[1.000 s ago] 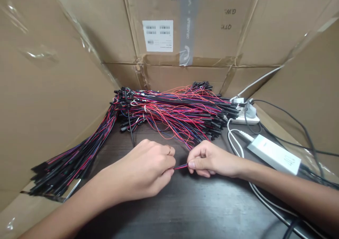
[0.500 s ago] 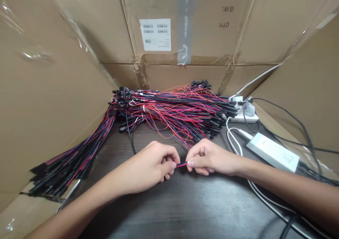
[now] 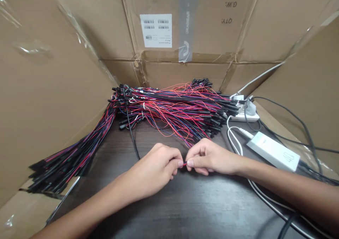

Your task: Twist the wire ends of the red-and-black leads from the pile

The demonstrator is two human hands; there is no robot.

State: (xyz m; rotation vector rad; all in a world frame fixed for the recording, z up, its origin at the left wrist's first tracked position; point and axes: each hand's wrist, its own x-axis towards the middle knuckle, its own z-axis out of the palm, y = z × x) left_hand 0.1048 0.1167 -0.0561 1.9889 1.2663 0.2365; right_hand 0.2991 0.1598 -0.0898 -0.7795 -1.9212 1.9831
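Over the dark tabletop [image 3: 159, 210], both hands pinch the same wires. My left hand [image 3: 165, 163] is closed, thumb against fingers. Facing it, with only a narrow gap between the fingertips, my right hand [image 3: 202, 157] is closed too. A short stretch of red wire [image 3: 184, 164] shows in that gap; the rest of it is hidden in the fingers. Just behind the hands lies a large pile of red, blue and black wires [image 3: 169, 108] with black ends. Another bundle of wires [image 3: 71, 157] spreads down to the left.
Cardboard walls [image 3: 206, 37] stand at the back and both sides. At the right are a white power strip [image 3: 243, 117] with plugs and a white box [image 3: 274, 151] marked 40. White cables [image 3: 234, 140] run beneath my right forearm. A black cable [image 3: 132, 140] lies behind my left hand.
My left hand has moved right, closer to my right hand, so less wire shows between them. The right hand has stayed almost still. The view has tilted slightly.
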